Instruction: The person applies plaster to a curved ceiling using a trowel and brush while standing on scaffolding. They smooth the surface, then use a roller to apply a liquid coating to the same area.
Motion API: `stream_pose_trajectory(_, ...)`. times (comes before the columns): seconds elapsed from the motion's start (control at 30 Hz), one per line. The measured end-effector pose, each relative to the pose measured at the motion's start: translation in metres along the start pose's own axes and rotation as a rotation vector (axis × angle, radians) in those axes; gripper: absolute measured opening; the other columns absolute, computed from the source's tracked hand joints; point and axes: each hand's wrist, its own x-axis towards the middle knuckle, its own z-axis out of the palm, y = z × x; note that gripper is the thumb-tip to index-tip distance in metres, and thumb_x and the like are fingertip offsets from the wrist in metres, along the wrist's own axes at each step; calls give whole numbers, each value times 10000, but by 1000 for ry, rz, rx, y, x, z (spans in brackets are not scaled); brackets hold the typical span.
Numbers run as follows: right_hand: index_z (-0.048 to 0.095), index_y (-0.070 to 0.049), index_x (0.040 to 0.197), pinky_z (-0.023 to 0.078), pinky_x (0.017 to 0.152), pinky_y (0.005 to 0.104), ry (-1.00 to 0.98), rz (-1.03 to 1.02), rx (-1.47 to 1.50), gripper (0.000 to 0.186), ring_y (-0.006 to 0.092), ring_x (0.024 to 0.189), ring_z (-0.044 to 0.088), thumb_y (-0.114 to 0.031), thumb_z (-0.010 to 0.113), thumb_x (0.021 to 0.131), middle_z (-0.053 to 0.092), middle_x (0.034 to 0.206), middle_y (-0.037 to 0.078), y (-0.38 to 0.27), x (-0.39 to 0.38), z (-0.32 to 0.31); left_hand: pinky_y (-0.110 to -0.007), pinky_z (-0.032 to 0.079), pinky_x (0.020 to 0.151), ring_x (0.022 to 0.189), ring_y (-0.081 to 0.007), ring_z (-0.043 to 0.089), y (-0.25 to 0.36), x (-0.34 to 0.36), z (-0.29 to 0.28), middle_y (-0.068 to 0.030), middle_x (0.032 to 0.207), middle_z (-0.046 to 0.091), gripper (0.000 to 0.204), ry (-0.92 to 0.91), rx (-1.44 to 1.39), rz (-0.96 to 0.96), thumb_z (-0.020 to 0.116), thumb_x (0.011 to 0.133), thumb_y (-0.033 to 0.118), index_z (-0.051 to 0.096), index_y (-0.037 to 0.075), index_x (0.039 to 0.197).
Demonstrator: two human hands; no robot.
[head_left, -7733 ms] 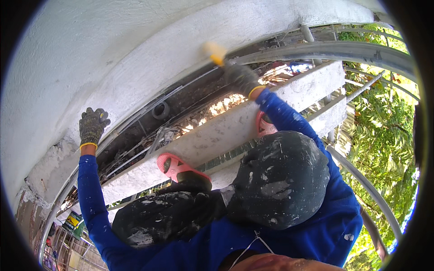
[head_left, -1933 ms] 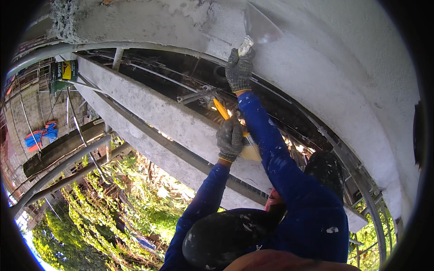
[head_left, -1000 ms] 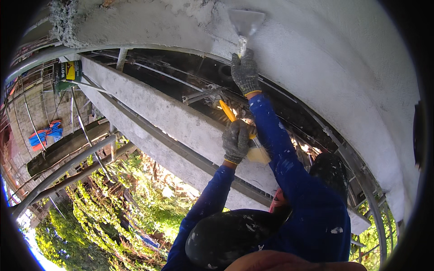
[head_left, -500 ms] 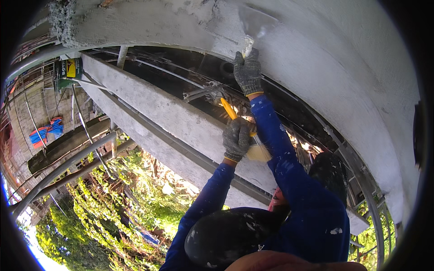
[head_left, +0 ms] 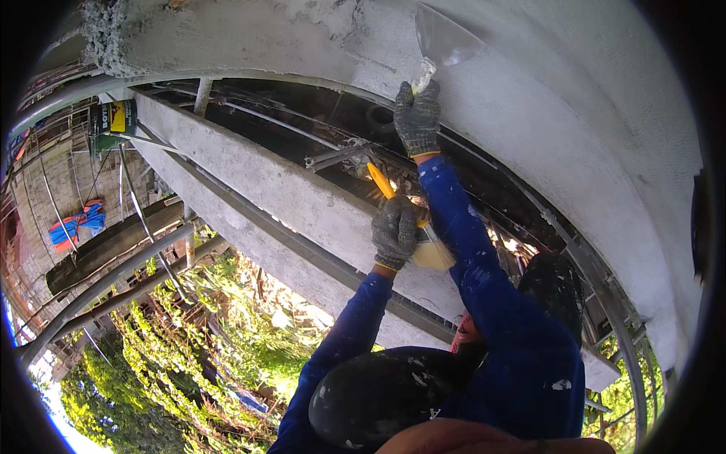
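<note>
My right hand (head_left: 417, 117), in a dark knitted glove, is closed round the pale, plaster-caked handle of a putty knife (head_left: 446, 38). The wide blade lies against the grey plastered wall (head_left: 560, 98). Lower and to the left, my gloved left hand (head_left: 395, 231) grips a paintbrush (head_left: 381, 181) with a yellow handle. Its broad cream bristles (head_left: 433, 253) stick out beside my right forearm. The middle of the brush is hidden by my fingers.
A long grey plank (head_left: 249, 163) runs diagonally below my hands, between metal scaffold pipes (head_left: 113, 284). A dark green bucket (head_left: 113, 121) stands at its far left end. Foliage (head_left: 189, 356) shows far below. Rough wet mortar (head_left: 106, 38) clings to the wall's upper left.
The putty knife has slid slightly right along the wall, and its blade has turned to point more to the upper left. My left hand with the paintbrush has hardly moved.
</note>
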Motion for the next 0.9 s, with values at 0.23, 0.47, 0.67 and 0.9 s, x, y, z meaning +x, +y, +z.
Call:
stream_pose_trajectory(0.23,491,43,1142,516,734,573,12,-24,92,467,503,864,645,-360,577,922,655,922,319,-2,-8,4,-422,523,736,826,-365,664,-2,-1,-3,-198,932,660,227,24,-1,-25,536,932,177,646,-15,983)
stream_pose_trajectory(0.47,509,59,1154,506,785,579,-9,24,60,477,511,897,633,-356,566,925,651,936,322,3,-4,12,-445,534,733,830,-383,660,-4,-1,1,-182,956,678,193,33,5,32,549,916,167,651,12,968)
stream_pose_trajectory(0.67,501,49,1159,516,748,565,-124,-176,-195,474,507,861,637,-357,577,928,648,940,319,24,7,6,-448,540,730,824,-385,669,2,2,0,-186,974,684,204,3,-55,-26,544,913,181,657,22,971)
stream_pose_trajectory(0.9,510,70,1169,508,816,581,-126,-73,-131,477,500,944,630,-329,579,919,637,985,347,2,5,0,-434,520,762,870,-373,659,-2,2,-2,-191,962,666,244,18,-53,11,537,934,203,646,-4,1003)
